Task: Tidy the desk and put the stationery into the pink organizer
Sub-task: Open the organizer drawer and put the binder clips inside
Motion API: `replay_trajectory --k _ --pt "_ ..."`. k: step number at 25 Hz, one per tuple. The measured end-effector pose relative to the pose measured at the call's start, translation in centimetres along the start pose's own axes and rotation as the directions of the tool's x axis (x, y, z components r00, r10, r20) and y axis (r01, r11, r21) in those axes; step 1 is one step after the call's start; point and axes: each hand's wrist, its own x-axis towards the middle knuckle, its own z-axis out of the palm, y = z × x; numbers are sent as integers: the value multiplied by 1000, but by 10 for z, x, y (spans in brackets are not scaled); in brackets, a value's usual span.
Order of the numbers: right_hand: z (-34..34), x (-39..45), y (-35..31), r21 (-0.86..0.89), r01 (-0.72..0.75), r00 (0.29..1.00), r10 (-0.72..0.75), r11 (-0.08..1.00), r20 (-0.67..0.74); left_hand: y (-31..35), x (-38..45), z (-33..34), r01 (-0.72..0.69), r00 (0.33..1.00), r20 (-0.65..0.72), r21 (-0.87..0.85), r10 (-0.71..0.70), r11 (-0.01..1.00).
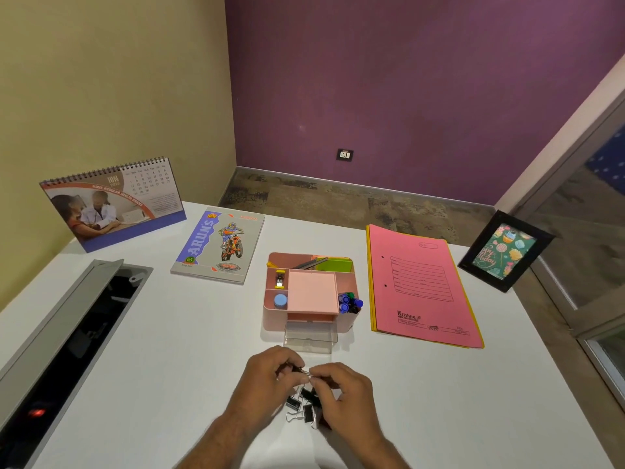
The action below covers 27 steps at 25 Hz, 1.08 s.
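Note:
The pink organizer (311,291) stands mid-desk, its clear drawer (310,337) pulled out toward me. Pens (350,302), a green pad, a blue round item and a small yellow piece fill its compartments. Near the front edge lies a small pile of black binder clips (302,406). My left hand (262,384) and my right hand (345,392) meet just above the pile, fingertips pinching one binder clip (302,371) by its wire handles. The hands partly cover the pile.
A pink file folder (422,286) lies right of the organizer, a framed card (505,250) beyond it. A notebook (220,245) and desk calendar (111,204) sit at the back left. An open cable tray (67,340) runs along the left side of the white desk (169,350).

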Motion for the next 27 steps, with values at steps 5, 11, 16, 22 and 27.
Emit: replay_trajectory --k 5,11,16,22,27 --pt "-16 26 -6 -27 58 985 -62 998 -163 -5 -3 -3 141 988 -72 73 -136 987" --pt "-18 68 -13 -399 131 991 -128 908 33 -18 -19 6 195 978 -31 502 -207 843" --pt "-9 86 -13 -564 207 957 -46 799 286 -17 -16 12 211 974 -46 544 -222 812" --pt "-7 88 -9 -623 262 933 -29 737 358 -17 -17 14 226 973 -88 515 -212 827" --pt "-14 70 -11 -454 334 942 -304 826 139 -14 -18 15 194 981 -108 482 -162 855"
